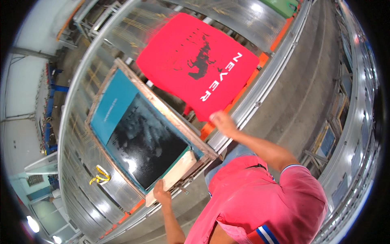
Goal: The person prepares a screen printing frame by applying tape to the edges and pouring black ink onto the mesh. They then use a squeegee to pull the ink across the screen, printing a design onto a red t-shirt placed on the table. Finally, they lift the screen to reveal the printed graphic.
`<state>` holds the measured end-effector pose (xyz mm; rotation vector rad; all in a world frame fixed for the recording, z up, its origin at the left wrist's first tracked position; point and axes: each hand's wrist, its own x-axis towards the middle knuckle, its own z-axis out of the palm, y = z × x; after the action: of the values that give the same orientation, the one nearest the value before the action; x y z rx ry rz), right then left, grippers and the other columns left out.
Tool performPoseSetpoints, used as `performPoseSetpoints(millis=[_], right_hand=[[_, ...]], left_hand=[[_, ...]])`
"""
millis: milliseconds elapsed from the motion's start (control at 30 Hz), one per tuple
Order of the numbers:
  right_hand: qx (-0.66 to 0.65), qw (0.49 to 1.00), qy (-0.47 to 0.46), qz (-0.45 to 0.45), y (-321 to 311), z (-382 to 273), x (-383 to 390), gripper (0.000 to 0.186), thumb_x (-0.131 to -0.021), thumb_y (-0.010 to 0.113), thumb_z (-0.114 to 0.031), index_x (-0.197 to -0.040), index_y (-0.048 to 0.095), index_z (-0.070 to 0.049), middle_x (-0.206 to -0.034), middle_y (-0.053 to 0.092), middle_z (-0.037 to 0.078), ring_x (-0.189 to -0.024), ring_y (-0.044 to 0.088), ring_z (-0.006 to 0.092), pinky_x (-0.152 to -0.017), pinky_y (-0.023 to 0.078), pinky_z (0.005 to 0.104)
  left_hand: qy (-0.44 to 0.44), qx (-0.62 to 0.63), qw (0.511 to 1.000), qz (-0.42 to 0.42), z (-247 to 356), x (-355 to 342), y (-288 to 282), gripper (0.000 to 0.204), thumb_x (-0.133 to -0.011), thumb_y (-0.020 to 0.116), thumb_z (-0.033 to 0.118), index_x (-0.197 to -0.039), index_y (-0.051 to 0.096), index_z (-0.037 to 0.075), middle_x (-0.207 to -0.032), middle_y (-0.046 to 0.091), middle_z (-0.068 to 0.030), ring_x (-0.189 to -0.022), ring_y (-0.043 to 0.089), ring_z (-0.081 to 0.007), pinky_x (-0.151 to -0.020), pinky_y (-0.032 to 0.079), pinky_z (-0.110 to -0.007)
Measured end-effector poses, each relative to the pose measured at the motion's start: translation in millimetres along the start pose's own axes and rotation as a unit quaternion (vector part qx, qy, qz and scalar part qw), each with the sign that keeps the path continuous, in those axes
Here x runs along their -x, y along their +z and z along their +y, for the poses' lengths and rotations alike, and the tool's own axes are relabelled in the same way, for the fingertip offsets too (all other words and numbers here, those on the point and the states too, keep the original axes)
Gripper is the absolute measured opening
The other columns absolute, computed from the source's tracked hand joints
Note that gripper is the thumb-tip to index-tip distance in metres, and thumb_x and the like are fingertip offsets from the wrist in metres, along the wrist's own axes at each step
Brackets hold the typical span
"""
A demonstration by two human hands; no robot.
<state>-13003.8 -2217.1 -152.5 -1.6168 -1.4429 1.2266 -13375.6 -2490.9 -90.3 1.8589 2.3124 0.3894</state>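
A screen-printing frame (152, 94) of worn wood, with a teal and black mesh, lies at a slant on the long metal table. Black ink coats much of its mesh. Along its near end rests a squeegee (178, 166) with a pale wooden handle, and my left hand (162, 194) is closed round the handle's near left end. To the right of the frame, a red fabric piece (183, 53) bears a dark picture and white lettering. My right hand (222, 124) is at its near corner, fingers curled against the edge; the fingertips are partly hidden.
The metal table (103, 203) runs on to both sides, with an orange strip and a rail (260, 103) along its near edge. A yellow tape loop (100, 175) lies left of the frame. A green panel (281, 6) shows at the far right. Wooden frames (327, 140) stand across the aisle.
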Motion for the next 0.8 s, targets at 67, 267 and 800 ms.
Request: performPoseSetpoints(millis=[67,267,800], right_hand=[[-0.036,0.963,0.163,-0.212,38,-9,26,0.055,-0.098,0.05,-0.052,-0.099,0.067,0.001,-0.099,0.068,0.019,-0.094,0.066,0.0275,-0.079,0.05,0.0413],[-0.181,0.901,0.286,-0.271,116,12,33,0.092,-0.093,0.041,-0.07,-0.136,0.048,0.011,-0.132,0.057,0.026,-0.125,0.053,0.0313,-0.101,0.043,0.042],[-0.281,0.93,0.237,-0.001,-146,21,151,0.086,-0.089,0.059,-0.063,-0.121,0.056,0.017,-0.124,0.061,0.026,-0.116,0.058,0.0284,-0.096,0.045,0.0414]], left_hand=[[0.026,-0.017,0.999,0.027,-1,3,4,0.051,-0.059,0.056,-0.006,-0.108,0.07,0.0,-0.103,0.071,-0.0198,-0.098,0.067,-0.0371,-0.089,0.052,-0.044],[-0.179,-0.011,0.981,0.081,9,5,-75,0.031,-0.071,0.065,0.002,-0.098,0.076,0.01,-0.085,0.07,-0.02,-0.079,0.068,-0.0405,-0.072,0.052,-0.048],[-0.167,0.567,0.753,0.289,186,0,-209,0.069,-0.092,0.066,0.045,-0.133,0.048,-0.008,-0.118,0.063,-0.0169,-0.1,0.065,-0.0265,-0.085,0.054,-0.04]])
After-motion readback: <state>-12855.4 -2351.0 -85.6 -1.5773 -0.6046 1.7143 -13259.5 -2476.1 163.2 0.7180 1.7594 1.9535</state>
